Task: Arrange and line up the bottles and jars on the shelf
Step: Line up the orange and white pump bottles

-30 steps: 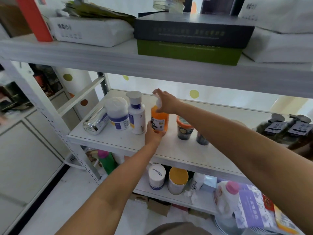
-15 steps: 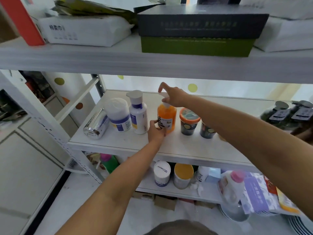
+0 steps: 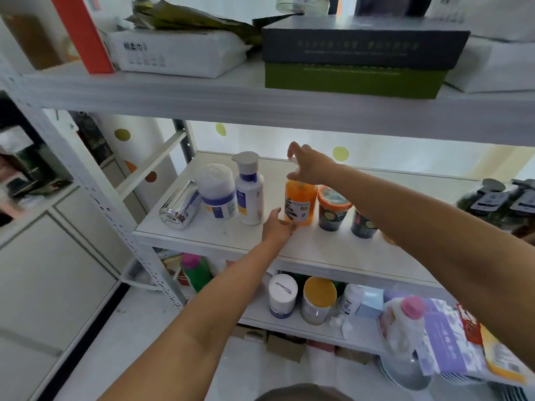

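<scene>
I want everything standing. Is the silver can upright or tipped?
Tipped: the silver can lies on its side at the left end of the shelf.

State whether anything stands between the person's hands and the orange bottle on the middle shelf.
Nothing visible does. The left hand touches the orange bottle at its base; the right hand is at its pump top. The white bottle and orange-lidded jar stand beside it.
</scene>
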{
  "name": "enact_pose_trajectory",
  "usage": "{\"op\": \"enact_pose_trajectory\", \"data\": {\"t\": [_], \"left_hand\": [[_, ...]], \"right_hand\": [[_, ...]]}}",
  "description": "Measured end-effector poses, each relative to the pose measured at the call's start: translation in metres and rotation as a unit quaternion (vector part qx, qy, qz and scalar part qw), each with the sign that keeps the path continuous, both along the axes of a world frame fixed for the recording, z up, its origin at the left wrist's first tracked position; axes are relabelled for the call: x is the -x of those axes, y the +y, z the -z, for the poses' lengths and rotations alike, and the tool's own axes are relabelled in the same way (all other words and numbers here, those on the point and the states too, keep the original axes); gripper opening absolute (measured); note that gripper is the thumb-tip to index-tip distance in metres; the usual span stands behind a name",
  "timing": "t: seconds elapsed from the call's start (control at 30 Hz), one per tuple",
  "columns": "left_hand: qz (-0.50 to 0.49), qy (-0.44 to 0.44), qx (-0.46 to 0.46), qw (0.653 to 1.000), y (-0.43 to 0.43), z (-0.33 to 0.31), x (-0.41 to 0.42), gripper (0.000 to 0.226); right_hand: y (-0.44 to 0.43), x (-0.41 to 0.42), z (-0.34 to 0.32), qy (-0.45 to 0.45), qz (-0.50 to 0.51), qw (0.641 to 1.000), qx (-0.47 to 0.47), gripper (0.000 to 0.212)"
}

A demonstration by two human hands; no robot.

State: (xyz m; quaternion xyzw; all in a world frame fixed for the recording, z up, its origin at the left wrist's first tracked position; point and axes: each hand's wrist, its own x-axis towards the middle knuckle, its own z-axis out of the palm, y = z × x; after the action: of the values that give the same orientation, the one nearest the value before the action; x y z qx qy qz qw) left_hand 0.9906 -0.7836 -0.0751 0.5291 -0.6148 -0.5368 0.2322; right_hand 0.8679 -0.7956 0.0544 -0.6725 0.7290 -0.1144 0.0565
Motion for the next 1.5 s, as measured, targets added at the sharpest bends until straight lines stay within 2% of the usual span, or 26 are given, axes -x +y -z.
{"op": "enact_pose_trajectory", "data": {"t": [0.1,0.27,0.37,0.43,0.5,0.63,0.8,0.93,1.17,1.3,1.4,1.5], "left_hand": [[-0.063,-0.043,0.008,0.997,0.002,-0.001,-0.021,0.048],[-0.181,-0.073,0.052,0.979,-0.004,-0.011,-0.058,0.033],[-0.191,-0.048,0.061,0.978,-0.011,-0.018,-0.07,0.053],[-0.156,-0.044,0.064,0.985,-0.016,-0.02,-0.075,0.069],[-0.117,-0.031,0.063,0.991,-0.02,-0.017,-0.076,0.076],[-0.091,0.005,0.062,0.994,-0.023,-0.006,-0.072,0.064],[-0.122,0.051,0.055,0.99,-0.025,-0.002,-0.064,0.044],[-0.084,0.05,0.064,0.993,-0.017,-0.002,-0.056,0.04],[-0.08,0.062,0.053,0.993,0.001,-0.001,-0.041,0.054],[-0.086,0.052,0.079,0.992,0.002,-0.001,-0.045,0.05],[-0.125,0.037,0.064,0.989,-0.005,0.0,-0.054,0.057],[-0.198,0.038,0.031,0.979,-0.016,-0.001,-0.067,0.067]], "right_hand": [[-0.006,-0.015,-0.001,0.042,-0.037,0.998,0.028,0.079],[-0.024,-0.053,-0.01,-0.016,-0.093,0.996,-0.002,0.093],[-0.035,-0.073,-0.013,-0.048,-0.086,0.995,-0.014,0.09],[-0.041,-0.081,-0.011,-0.04,-0.076,0.996,-0.03,0.083],[-0.046,-0.086,-0.008,-0.014,-0.055,0.998,-0.021,0.074],[-0.052,-0.088,-0.008,0.007,-0.01,1.0,-0.003,0.057],[-0.052,-0.082,-0.018,0.012,-0.006,0.999,-0.043,0.056],[-0.045,-0.067,-0.027,-0.044,0.01,0.997,-0.069,0.064],[-0.033,-0.055,-0.024,-0.069,0.009,0.996,-0.063,0.055],[-0.031,-0.055,-0.022,-0.063,0.001,0.996,-0.058,0.055],[-0.031,-0.055,-0.023,-0.028,-0.001,0.998,-0.06,0.059],[-0.034,-0.061,-0.027,0.056,-0.02,0.997,-0.042,0.067]]}}
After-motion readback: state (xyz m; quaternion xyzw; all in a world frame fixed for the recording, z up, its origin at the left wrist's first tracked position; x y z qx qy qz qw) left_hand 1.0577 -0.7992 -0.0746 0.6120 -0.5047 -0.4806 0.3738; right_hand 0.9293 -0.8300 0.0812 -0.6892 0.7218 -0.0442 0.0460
